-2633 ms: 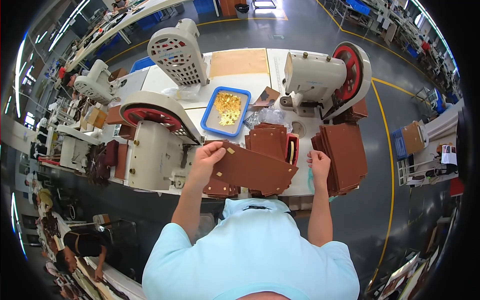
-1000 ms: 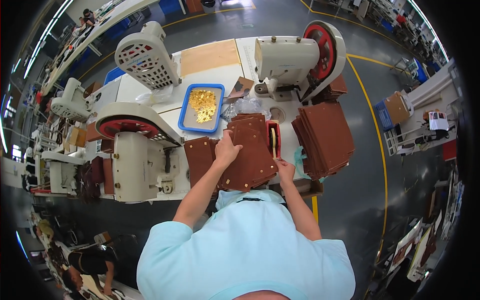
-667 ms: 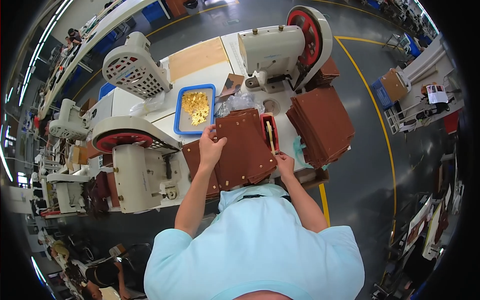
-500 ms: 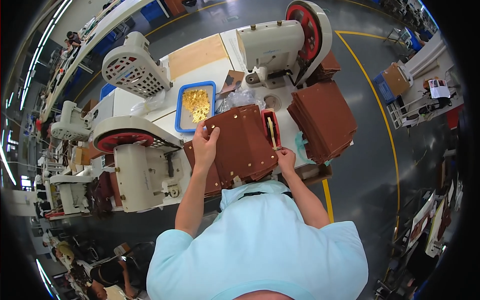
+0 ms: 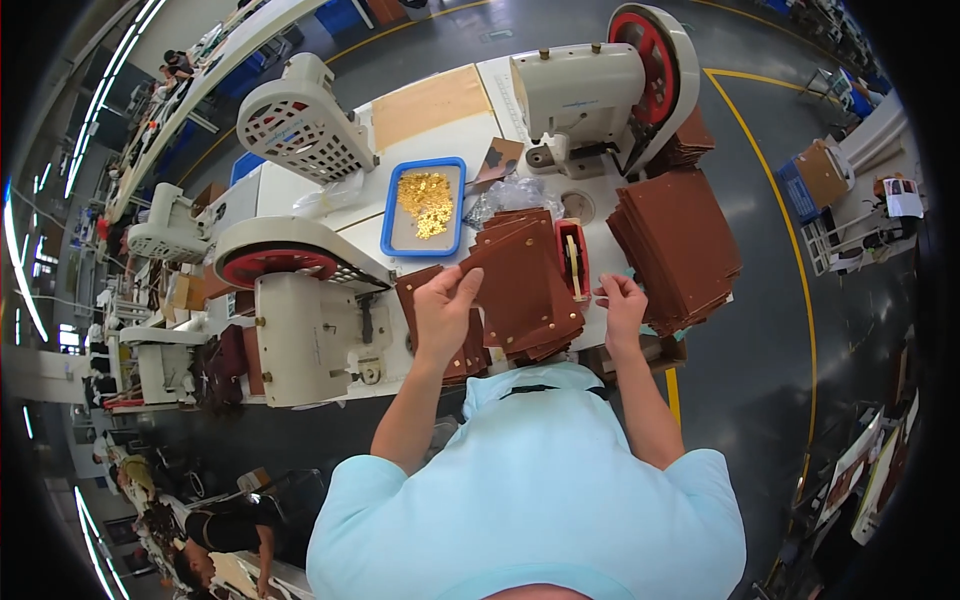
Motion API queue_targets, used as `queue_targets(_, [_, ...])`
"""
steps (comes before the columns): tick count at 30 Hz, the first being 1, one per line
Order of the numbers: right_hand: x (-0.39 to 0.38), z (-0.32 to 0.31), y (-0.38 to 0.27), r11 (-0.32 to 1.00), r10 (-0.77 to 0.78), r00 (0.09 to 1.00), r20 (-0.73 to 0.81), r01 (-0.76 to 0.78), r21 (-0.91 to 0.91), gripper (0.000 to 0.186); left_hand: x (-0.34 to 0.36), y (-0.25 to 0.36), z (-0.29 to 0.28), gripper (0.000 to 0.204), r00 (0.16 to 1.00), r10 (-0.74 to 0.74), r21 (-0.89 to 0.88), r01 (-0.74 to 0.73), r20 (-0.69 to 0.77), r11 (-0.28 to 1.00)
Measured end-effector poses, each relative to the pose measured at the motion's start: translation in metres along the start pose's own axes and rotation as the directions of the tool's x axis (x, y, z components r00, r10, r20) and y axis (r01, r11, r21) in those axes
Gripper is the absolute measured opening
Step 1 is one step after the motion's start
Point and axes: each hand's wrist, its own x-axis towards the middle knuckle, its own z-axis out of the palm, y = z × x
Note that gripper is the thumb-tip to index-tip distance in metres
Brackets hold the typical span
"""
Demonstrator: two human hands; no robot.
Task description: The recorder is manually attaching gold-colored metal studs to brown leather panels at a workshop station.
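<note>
My left hand (image 5: pixel 443 308) pinches the left edge of a brown leather-like panel (image 5: pixel 522 290) between thumb and fingers. The panel lies at a slant on top of a pile of similar ones, with small gold dots along its edges. To its right stands a red tape dispenser (image 5: pixel 572 262) with a pale roll in it. Just right of the dispenser, apart from it, my right hand (image 5: pixel 624 308) is raised with thumb and fingertips together. Whatever may be between those fingertips is too small to make out. More brown panels (image 5: pixel 466 352) lie under and beside my left hand.
A blue tray (image 5: pixel 390 222) of gold pieces (image 5: pixel 427 204) stands beyond the panels, beside crumpled clear plastic (image 5: pixel 520 196). A tall brown stack (image 5: pixel 678 250) sits at the right. Pale machines with red wheels (image 5: pixel 300 325) (image 5: pixel 580 90) flank the work surface.
My right hand has come away from the dispenser's front end, to the right. My left hand now grips lower on the panel's left edge, and the panel lies more slanted. The whole view has shifted.
</note>
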Motion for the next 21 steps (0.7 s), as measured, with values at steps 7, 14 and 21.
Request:
queue_targets(7, [-0.076, 0.066, -0.089, 0.998, -0.038, 0.758, 0.651, 0.057, -0.008, 0.013, -0.022, 0.006, 0.020, 0.028, 0.986, 0.015, -0.138, 0.008, 0.167, 0.990])
queue_targets(14, [-0.082, 0.074, -0.094, 0.998, -0.021, 0.783, 0.621, 0.053, -0.033, 0.016, -0.034, 0.015, 0.021, 0.026, 0.976, 0.087, -0.100, -0.068, 0.201, 0.993])
queue_targets(21, [-0.082, 0.075, -0.100, 1.000, 0.003, 0.774, 0.633, -0.004, 0.001, 0.017, -0.035, 0.021, 0.023, 0.027, 0.975, 0.123, 0.013, -0.128, 0.183, 0.992])
